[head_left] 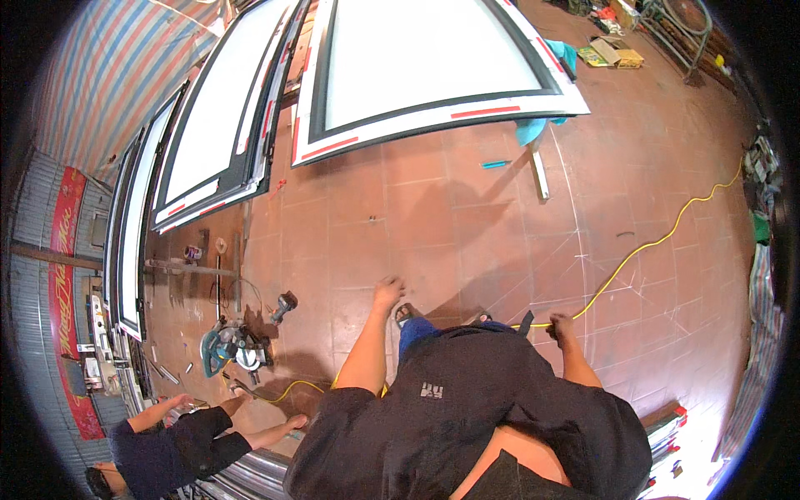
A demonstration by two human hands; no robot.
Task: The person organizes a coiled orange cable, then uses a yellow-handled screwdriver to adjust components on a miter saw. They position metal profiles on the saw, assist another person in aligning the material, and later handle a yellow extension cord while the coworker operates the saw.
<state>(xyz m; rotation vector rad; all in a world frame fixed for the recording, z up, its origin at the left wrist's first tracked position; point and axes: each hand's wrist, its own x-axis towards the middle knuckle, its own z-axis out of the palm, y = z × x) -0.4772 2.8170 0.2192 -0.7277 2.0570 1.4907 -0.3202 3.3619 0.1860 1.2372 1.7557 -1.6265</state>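
Right hand (561, 323) closed around yellow cable (658, 242), which runs across the red tiled floor (467, 217) toward the right. Left hand (387, 293) hangs free, fingers loosely curled. Miter saw (233, 346) on floor at left; a second person (179, 446) crouches near it

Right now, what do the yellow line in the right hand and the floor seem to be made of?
The yellow line gripped by the right hand looks like a plastic or rubber-sheathed cable or hose: smooth, bright, lying in loose curves. Which of the two I cannot tell. The floor looks like reddish-brown ceramic or clay tile, with regular grout lines and a dull sheen.
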